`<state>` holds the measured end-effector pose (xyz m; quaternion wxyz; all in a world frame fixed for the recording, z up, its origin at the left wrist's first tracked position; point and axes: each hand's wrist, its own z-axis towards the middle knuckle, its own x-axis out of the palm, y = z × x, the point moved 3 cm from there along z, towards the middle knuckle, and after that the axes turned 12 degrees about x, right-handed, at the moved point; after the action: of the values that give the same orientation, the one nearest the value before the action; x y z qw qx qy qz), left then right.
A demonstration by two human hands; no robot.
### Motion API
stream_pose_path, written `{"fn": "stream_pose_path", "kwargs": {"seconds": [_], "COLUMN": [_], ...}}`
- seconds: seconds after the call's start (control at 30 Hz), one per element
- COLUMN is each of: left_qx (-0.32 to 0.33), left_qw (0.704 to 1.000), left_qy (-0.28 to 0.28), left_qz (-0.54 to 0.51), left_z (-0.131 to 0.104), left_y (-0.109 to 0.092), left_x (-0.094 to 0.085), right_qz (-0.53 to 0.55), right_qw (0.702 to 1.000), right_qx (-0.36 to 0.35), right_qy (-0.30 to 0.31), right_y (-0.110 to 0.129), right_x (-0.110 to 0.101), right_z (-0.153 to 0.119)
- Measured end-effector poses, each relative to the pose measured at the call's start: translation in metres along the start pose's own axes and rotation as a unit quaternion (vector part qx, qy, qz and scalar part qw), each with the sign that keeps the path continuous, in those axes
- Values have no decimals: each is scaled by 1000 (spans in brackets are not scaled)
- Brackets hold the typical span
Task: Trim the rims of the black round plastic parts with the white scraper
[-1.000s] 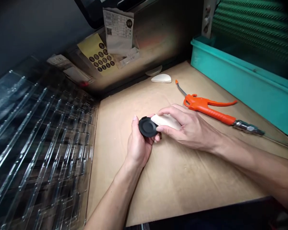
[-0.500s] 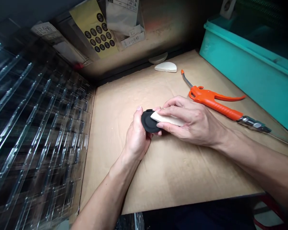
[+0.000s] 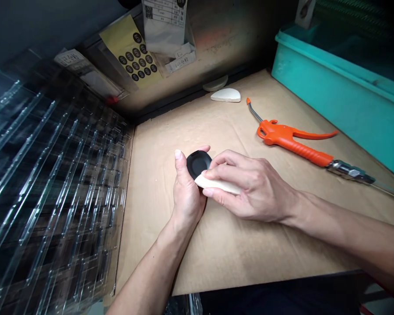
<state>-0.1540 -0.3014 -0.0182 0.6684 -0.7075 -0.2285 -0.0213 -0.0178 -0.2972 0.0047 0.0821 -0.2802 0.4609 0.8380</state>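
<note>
A round black disc-shaped part (image 3: 198, 162) with a shallow recessed face is gripped in my left hand (image 3: 188, 192), the thumb along its left side and other fingers mostly hidden behind it. My right hand (image 3: 252, 186) pinches a cream-white half-round pad (image 3: 218, 184) between thumb and fingers. The pad's tip touches the lower edge of the black disc. Another white half-round pad (image 3: 226, 95) lies farther back on the brown cardboard sheet (image 3: 157, 175), with a greyer one (image 3: 216, 83) just behind it.
An orange air blow gun (image 3: 292, 140) with a metal hose fitting rests at right. Beyond it stands a turquoise plastic bin (image 3: 335, 78). Stacked clear plastic trays (image 3: 59, 188) rise at left. A yellow sheet of round black stickers (image 3: 136, 57) and paper labels (image 3: 166, 30) are on the back wall.
The pad has moved from the disc's right side down to its lower edge. The disc has shifted slightly left and tilted to show more of its face. Both hands keep their hold.
</note>
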Motion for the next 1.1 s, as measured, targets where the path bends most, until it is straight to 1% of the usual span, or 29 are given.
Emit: {"fn": "stream_pose_path", "kwargs": {"seconds": [0.1,0.17,0.27,0.37,0.47,0.57,0.63,0.7,0.77,0.87,0.93,0.97,1.03,1.1], "left_qx": [-49,-65,-65,-64,-70,-75,-69,-53,-41,-37,-38,-41,-48,-55], "left_qw": [995,990,987,987,987,988,991,994,996,997,996,996,995,995], "left_qy": [19,28,34,37,30,4,-9,-11,-9,3,20,28,35,31], "left_qz": [-85,-124,-144,-140,-143,-132,-111,-90,-80,-73,-72,-72,-76,-79], "left_z": [-5,-9,-13,-14,-13,-11,-10,-9,-9,-9,-9,-9,-9,-9], "left_y": [2,4,5,6,5,3,2,2,2,3,3,4,4,4], "left_x": [7,12,16,17,16,12,10,8,8,9,10,11,11,10], "right_qz": [-50,-80,-134,-148,-107,-67,-62,-76,-114,-187,-205,-198,-155,-106], "right_qw": [998,994,985,981,989,997,998,997,993,981,974,975,985,994], "right_qx": [-15,-12,-4,1,14,7,-8,-20,-20,-13,-4,0,7,-1], "right_qy": [-46,-72,-108,-129,-105,-45,-10,8,-1,-57,-91,-96,-78,-35], "right_y": [5,6,5,5,5,3,1,-1,-3,-3,-2,-1,-1,-1], "right_x": [-2,-4,-4,-4,-4,-6,-10,-14,-18,-19,-17,-16,-14,-15], "right_z": [1,2,3,3,3,3,3,4,4,6,6,7,7,7]}}
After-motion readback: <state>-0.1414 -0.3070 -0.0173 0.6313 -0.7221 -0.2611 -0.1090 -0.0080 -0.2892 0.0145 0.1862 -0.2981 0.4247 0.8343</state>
